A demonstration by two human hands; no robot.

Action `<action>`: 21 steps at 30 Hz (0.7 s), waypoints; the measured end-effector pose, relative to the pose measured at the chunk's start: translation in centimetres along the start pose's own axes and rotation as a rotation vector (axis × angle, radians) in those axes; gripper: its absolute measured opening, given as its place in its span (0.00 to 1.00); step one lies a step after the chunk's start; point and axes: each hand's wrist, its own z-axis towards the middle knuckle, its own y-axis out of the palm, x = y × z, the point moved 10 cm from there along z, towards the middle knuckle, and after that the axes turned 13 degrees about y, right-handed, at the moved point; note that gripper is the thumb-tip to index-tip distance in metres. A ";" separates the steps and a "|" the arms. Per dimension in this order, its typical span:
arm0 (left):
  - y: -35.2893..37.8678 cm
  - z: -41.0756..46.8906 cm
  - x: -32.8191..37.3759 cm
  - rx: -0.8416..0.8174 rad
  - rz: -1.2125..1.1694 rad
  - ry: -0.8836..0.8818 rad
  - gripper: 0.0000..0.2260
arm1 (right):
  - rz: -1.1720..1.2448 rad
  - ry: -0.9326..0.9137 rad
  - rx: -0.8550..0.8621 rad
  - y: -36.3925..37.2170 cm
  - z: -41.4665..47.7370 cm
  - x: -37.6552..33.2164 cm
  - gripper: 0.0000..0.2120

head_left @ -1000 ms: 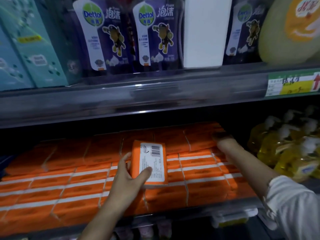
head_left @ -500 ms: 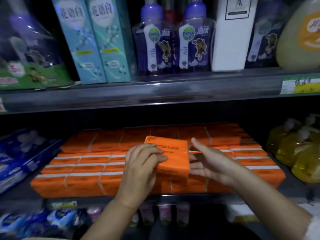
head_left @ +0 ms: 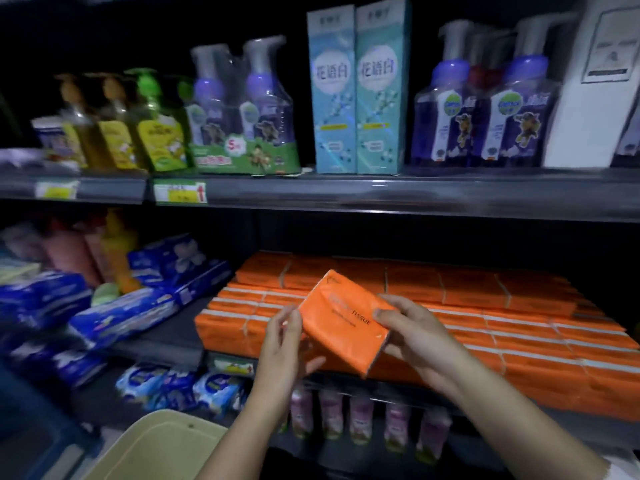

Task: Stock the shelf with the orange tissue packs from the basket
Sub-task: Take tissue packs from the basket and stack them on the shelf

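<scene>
Gripping the tilted pack (head_left: pixel 343 320) mid-frame before the stack (head_left: pixel 519 327), right hand (head_left: pixel 419 341) fingers curled round its end, left hand (head_left: pixel 284 348) fingers loose on its edge. Risks slipping free or knocking rows askew.

Basket (head_left: pixel 156 445) cut by bottom edge, blue packs (head_left: pixel 45 306) blurred
</scene>
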 end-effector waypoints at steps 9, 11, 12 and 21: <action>-6.7 1.1 -1.0 0.172 0.133 0.060 0.10 | -0.043 0.042 0.010 5.0 3.5 3.2 0.17; -8.2 2.1 -1.5 0.230 0.125 0.048 0.11 | -0.067 0.044 0.024 5.8 4.5 3.8 0.20; -8.7 2.7 -1.7 0.244 0.131 0.040 0.11 | -0.083 0.039 0.038 6.2 5.0 4.0 0.20; -11.5 10.9 -3.0 0.145 0.715 0.018 0.24 | -0.287 -0.059 0.091 10.6 11.3 2.9 0.21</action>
